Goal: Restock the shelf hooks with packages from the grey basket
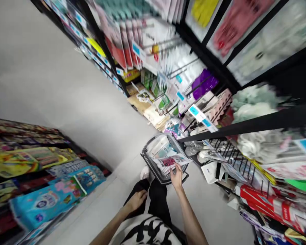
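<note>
My right hand [177, 175] is closed on a flat packet with pink and white print [169, 162], holding it over a grey shopping basket [156, 140] that stands on the floor ahead of my legs. Other packets lie inside the basket. My left hand [136, 201] rests on my black trouser leg with its fingers lying loosely flat and nothing in it. The picture is smeared by motion.
A black rack on the right carries hooks of packaged goods and price tags [197, 114], with bath sponges [253, 102] higher up. A low shelf on the left holds colourful packs [43, 200]. A pale floor aisle [66, 88] runs between them. My white shoe [144, 172] is beside the basket.
</note>
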The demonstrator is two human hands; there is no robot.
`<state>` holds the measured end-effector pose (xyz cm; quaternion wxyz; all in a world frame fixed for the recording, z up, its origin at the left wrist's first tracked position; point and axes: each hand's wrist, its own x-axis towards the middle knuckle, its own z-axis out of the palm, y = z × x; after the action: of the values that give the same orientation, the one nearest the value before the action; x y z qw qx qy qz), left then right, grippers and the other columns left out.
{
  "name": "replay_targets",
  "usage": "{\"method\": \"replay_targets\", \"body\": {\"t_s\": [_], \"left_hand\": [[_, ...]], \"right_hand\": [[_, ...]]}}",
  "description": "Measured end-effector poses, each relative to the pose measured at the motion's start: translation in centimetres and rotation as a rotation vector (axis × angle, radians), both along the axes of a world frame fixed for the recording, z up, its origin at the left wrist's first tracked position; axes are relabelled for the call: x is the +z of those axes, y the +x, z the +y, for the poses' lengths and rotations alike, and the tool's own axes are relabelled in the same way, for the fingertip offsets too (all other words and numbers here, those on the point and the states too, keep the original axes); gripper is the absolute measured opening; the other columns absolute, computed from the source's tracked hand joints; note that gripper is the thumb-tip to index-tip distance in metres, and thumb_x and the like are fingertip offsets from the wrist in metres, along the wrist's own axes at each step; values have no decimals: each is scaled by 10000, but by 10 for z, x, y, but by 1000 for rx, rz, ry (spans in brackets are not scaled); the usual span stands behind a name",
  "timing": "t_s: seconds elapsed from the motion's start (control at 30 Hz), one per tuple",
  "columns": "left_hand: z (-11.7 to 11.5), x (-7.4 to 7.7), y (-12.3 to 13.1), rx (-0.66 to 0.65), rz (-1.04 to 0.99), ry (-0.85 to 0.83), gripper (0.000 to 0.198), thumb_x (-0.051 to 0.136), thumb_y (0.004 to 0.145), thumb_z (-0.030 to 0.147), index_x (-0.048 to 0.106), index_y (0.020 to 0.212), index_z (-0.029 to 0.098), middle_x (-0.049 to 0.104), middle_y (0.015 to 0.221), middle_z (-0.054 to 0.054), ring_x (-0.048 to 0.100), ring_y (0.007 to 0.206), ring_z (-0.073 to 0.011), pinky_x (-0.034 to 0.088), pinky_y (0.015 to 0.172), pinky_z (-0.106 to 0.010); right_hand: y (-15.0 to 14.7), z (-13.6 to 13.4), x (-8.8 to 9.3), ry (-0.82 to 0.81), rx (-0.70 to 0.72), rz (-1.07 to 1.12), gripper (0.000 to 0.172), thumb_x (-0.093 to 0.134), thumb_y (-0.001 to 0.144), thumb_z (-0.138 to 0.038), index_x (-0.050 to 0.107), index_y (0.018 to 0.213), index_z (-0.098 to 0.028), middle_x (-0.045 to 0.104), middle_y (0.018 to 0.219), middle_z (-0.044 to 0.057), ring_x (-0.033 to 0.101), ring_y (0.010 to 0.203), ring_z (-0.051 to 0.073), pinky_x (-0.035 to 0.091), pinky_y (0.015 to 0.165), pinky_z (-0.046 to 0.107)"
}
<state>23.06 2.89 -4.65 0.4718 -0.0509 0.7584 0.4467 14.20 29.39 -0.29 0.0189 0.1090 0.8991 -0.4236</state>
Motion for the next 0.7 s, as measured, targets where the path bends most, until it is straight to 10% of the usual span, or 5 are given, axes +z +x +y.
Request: {"method": "replay_targets", "body": {"t_s": [0.17, 0.4, 0.7], "left_hand": [[-7, 97, -76, 800, -234, 495, 653, 596, 848, 707, 635, 1209, 163, 729, 1208, -181, 713, 1062, -322, 582, 876, -442], [-36, 242, -90, 1185, -153, 769, 483, 793, 834, 285, 622, 1256, 124, 782, 1087, -135, 765, 903, -295, 629, 846, -401], [-50, 279, -16, 1249, -84, 879, 541, 761, 872, 217, 564, 1376, 246, 741, 1250, -84, 724, 1111, -273, 594, 990, -404]], "right_hand": [[-8, -44, 116, -100, 129, 190, 431, 543, 902, -141, 632, 1322, -178, 627, 1360, 155, 588, 1282, 263, 459, 1122, 436], [38, -104, 227, -230, 322, 382, 400, 520, 931, -111, 709, 1261, -237, 717, 1246, 103, 667, 1179, 242, 532, 1043, 407], [114, -152, 271, -332, -9, 378, 360, 565, 979, -290, 709, 1308, -269, 538, 1512, 113, 549, 1354, 327, 446, 1139, 476]]}}
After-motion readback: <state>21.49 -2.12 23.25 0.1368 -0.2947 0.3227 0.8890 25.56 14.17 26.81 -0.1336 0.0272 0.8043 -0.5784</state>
